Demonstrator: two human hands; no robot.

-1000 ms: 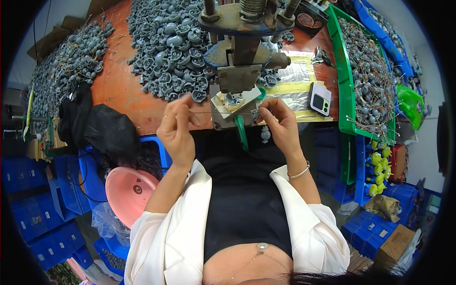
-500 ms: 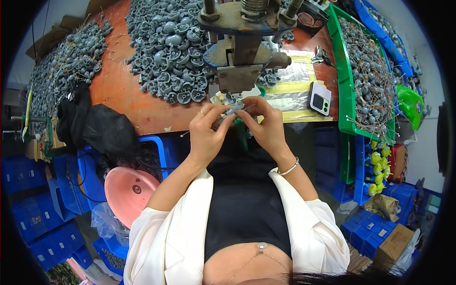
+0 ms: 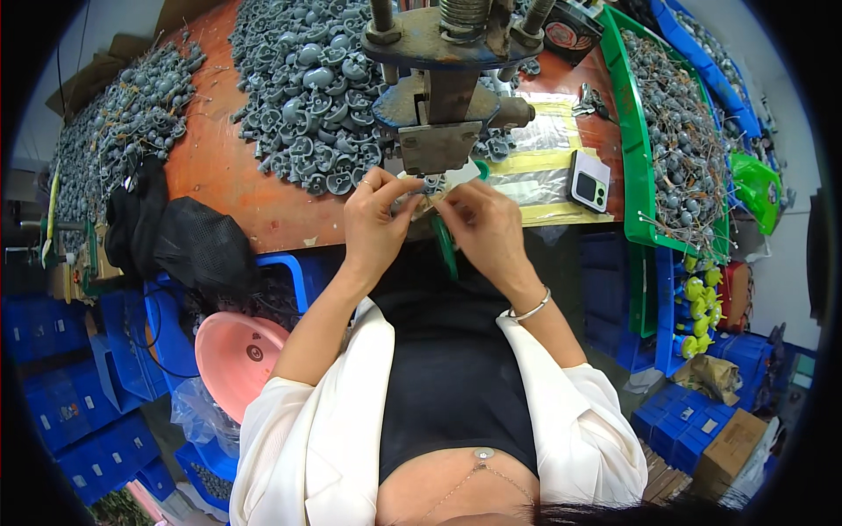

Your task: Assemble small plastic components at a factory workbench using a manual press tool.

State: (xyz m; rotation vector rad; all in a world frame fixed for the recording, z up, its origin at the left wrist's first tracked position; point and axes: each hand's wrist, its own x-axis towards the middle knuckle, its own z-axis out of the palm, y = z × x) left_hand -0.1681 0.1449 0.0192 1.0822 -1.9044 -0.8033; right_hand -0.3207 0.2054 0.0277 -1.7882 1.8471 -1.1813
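My left hand [image 3: 375, 215] is closed in a pinch, its fingertips on a small grey plastic part [image 3: 431, 185]. That part sits right below the steel head of a bench press [image 3: 440, 147]. Opposite it, my right hand [image 3: 488, 221] is also closed, thumb against bent fingers, at the near side of the same spot; what its fingertips hold, if anything, is hidden. A green strip [image 3: 445, 248] hangs down between my two hands at the table's front edge.
A heap of grey plastic shells [image 3: 311, 88] lies behind my left hand. Wired grey parts fill a green tray [image 3: 645, 206] on the right and form another pile [image 3: 140, 96] at far left. A phone [image 3: 589, 181] lies on taped sheeting. A pink basin [image 3: 224, 359] stands lower left.
Both hands were together around the grey part; now they are slightly farther apart. The part is now under the press head, and more of the green strip shows.
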